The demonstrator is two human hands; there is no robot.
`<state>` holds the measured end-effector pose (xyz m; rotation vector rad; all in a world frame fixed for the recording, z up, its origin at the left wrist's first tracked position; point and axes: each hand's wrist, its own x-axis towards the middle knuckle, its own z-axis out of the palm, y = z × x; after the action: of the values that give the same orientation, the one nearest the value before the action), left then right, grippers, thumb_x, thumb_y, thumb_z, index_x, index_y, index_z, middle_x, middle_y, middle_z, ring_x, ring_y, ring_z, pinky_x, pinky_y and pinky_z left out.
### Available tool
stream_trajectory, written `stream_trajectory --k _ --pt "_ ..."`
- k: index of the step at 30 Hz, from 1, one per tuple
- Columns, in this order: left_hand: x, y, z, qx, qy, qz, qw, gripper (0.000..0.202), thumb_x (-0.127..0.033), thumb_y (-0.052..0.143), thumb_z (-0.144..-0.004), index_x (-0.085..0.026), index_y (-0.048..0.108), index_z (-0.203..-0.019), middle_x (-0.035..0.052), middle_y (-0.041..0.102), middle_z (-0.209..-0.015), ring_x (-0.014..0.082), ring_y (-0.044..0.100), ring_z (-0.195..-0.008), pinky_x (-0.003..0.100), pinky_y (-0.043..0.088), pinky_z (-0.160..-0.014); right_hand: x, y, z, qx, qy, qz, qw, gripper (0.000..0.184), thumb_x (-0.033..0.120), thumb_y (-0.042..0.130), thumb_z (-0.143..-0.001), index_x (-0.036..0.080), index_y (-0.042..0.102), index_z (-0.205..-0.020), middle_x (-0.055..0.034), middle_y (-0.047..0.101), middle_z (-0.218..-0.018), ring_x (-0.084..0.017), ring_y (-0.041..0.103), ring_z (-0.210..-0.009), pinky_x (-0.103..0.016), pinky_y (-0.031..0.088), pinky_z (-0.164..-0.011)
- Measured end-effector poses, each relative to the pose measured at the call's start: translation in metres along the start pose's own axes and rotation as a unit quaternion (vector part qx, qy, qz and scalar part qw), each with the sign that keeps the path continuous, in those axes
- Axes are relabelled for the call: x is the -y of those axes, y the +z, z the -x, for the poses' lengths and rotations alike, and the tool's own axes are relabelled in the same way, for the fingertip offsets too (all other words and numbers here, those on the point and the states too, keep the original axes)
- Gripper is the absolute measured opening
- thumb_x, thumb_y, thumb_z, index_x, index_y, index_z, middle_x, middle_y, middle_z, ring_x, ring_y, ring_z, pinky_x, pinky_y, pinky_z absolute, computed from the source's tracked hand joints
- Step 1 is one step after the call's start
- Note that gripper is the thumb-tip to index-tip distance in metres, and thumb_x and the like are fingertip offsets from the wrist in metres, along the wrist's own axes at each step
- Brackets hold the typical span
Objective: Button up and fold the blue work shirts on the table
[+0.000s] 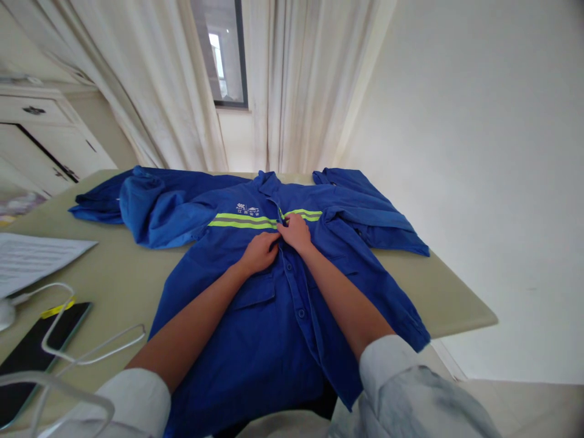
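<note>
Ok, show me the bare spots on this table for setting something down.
Bare table between the paper and the jacket, and at the right corner past its sleeve. Crowded near left: phone, cable.

Matt cloth jacket point(255, 316); table point(438, 286) perhaps laminate.
</note>
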<state>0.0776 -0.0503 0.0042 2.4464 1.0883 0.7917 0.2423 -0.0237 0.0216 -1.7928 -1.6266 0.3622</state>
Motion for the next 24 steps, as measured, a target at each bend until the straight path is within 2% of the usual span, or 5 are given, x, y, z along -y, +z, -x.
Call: stream_trajectory --k 3,6,13,19,24 --pt "0.006 -0.002 -0.005 -0.025 -0.06 0.017 0.998 0.032 -0.018 0.046 -0.099 -0.023 0.069 -0.121 0.0089 0.079 -0.113 0.0259 0.074 -0.103 0.039 0.056 -0.094 0.003 0.005 -0.007 -0.023 -0.037 0.006 0.999 0.037 0.014 0.061 -0.086 0.023 0.066 -0.121 -0.0104 0.068 -0.117 -0.026 0.065 -0.103 -0.038 0.053 -0.093" --pt "0.017 -0.006 -0.021 -0.035 -0.098 0.006 0.995 0.032 -0.017 0.043 -0.101 -0.021 0.066 -0.123 0.0068 0.08 -0.096 0.0238 0.076 -0.091 0.036 0.058 -0.083 -0.005 0.012 -0.003 -0.082 -0.047 -0.034 0.995 0.049 0.009 0.054 -0.084 0.021 0.061 -0.131 -0.0122 0.064 -0.122 -0.025 0.064 -0.109 -0.037 0.053 -0.097" --pt "0.025 -0.002 -0.06 -0.054 -0.107 -0.079 0.99 0.03 -0.021 0.057 -0.097 -0.02 0.073 -0.122 0.0147 0.072 -0.129 0.0324 0.065 -0.12 0.048 0.047 -0.107 -0.021 0.023 -0.006 -0.132 -0.045 -0.079 0.987 0.034 0.016 0.066 -0.08 0.02 0.063 -0.114 -0.0091 0.063 -0.112 -0.023 0.063 -0.1 -0.036 0.053 -0.093" --pt "0.032 0.0 -0.066 -0.02 -0.13 -0.137 0.982 0.024 -0.026 0.059 -0.099 -0.023 0.077 -0.114 0.0118 0.073 -0.12 0.0319 0.064 -0.116 0.045 0.049 -0.103 -0.026 0.026 -0.014 -0.152 -0.009 -0.098 0.983 0.033 0.033 0.081 -0.08 0.018 0.067 -0.106 -0.0098 0.066 -0.105 -0.025 0.064 -0.094 -0.037 0.054 -0.088" --pt "0.047 -0.001 -0.071 -0.018 -0.146 -0.128 0.981 0.021 -0.024 0.064 -0.096 -0.019 0.076 -0.113 0.0126 0.075 -0.112 0.0311 0.066 -0.11 0.043 0.049 -0.102 -0.029 0.026 -0.019 -0.125 0.002 -0.111 0.986 0.021 0.026 0.077 -0.083 0.018 0.071 -0.101 -0.007 0.07 -0.097 -0.023 0.067 -0.089 -0.036 0.054 -0.086"
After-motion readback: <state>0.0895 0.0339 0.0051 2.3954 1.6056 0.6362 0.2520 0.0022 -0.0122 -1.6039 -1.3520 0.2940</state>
